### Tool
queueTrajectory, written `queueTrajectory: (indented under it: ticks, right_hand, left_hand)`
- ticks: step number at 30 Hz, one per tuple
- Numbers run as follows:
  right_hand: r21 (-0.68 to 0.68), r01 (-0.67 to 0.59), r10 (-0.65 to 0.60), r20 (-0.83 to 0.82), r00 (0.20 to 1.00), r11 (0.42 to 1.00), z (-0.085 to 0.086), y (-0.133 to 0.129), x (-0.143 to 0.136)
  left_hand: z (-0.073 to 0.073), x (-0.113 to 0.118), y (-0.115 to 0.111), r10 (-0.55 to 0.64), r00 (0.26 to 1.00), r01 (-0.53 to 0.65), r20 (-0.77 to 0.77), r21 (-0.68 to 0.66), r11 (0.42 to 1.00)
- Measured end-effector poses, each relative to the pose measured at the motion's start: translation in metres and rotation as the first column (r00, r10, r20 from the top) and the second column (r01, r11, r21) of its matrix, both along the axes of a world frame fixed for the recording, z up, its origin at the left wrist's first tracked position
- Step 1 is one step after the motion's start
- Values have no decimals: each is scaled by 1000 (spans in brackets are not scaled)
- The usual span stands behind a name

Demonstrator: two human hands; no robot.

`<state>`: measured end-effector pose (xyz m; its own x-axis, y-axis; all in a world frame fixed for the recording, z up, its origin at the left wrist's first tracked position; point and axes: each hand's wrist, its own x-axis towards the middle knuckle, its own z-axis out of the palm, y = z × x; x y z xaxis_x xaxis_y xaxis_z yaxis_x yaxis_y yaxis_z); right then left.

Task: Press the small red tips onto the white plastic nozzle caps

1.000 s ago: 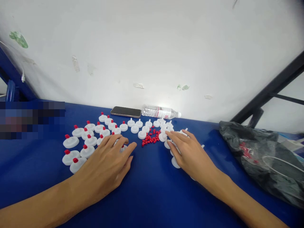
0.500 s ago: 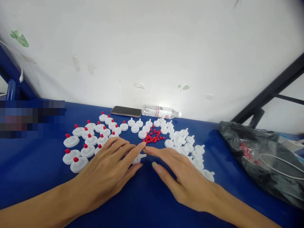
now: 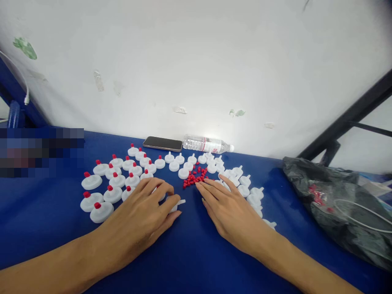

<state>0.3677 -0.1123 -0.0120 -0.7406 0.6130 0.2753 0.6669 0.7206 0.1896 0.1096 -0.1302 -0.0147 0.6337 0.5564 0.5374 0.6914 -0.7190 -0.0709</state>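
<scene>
My left hand is curled, thumb and index finger around a white round spouted lid whose narrow spout points right; most of the lid is hidden behind the fingers. My right hand lies palm down with fingers stretched out, its fingertips at the near edge of a pile of small red caps. Left of the pile stand several white lids with red caps on their spouts. Behind and right of the pile are several white lids with bare spouts, some partly covered by my right hand.
A phone and a clear plastic bottle lie along the white wall. On the right, a dark plastic bag holds a clear bag of red pieces and a white cable. Everything rests on a blue tabletop.
My right hand has moved forward from beside the left fingertips to the red caps, its fingers flattening out. My left fingers have drawn back and curled more around the lid.
</scene>
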Motion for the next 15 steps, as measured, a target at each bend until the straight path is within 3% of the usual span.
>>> queueTrajectory:
  ticks: [6,15]
  right_hand:
    - [-4,11,-11,-84,996,1000,0,4,2]
    - [-24,-85,81,-148,986,996,1,8,5]
  left_hand:
    - [-1,0,0,-1,1000,1,3,-16,1000]
    - [-1,1,0,-20,1000,20,-9,-17,1000]
